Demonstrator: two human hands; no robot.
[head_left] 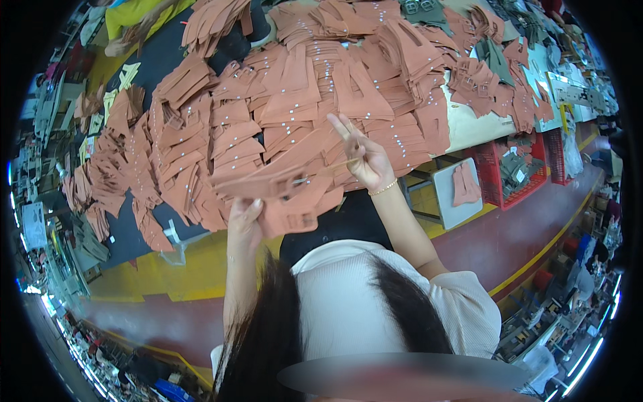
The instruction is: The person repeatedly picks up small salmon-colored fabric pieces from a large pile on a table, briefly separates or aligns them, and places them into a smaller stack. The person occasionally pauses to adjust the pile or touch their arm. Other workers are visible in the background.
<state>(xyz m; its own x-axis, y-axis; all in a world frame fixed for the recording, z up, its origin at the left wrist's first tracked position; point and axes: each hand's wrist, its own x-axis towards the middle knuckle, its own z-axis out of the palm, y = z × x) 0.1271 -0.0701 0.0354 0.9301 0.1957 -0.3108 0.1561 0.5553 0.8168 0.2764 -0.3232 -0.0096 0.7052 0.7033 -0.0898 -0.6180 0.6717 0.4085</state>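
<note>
My left hand (246,222) is closed on a terracotta piece (273,218), cut flat like leather or thick fabric, with a squarish buckle-like frame at its end. A longer strip of the same colour passes above that hand, partly blurred. My right hand (368,161) is raised to the right of the piece, two fingers pointing up and the others curled. From its curled fingers a thin tan strand (338,165) runs toward the held piece; whether it is thread or a slim tool is unclear. Beneath both hands lie overlapping stacks of terracotta pieces (288,134) dotted with small white labels.
The stacks cover a dark table (124,234). Dark green pieces (494,63) lie at the far right. Right of me stand a white stool-like board (457,194) and a red crate (512,175). Across the table, a person in yellow (134,23) handles something.
</note>
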